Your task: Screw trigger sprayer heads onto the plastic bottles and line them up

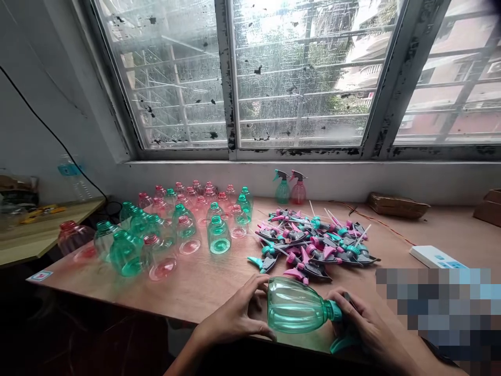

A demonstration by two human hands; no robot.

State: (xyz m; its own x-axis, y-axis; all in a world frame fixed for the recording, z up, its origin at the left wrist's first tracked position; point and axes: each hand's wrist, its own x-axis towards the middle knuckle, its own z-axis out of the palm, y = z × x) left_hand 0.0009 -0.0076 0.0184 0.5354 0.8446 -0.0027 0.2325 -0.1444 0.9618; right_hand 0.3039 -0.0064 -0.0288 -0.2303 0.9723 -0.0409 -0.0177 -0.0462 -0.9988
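Observation:
A clear green plastic bottle (294, 307) lies on its side at the near edge of the wooden table (219, 284). My left hand (238, 313) is wrapped round its base. At the bottle's neck, my right hand (364, 326) is closed on a teal and grey spray trigger head (341, 342). Just beyond the bottle lies a pile of pink and teal trigger heads (315, 243) with white dip tubes.
Several empty green and pink bottles (176, 230) stand on the left half of the table. Two assembled spray bottles (290, 187) stand by the wall under the window. A white power strip (436, 257) and a brown box (397, 204) are at the right.

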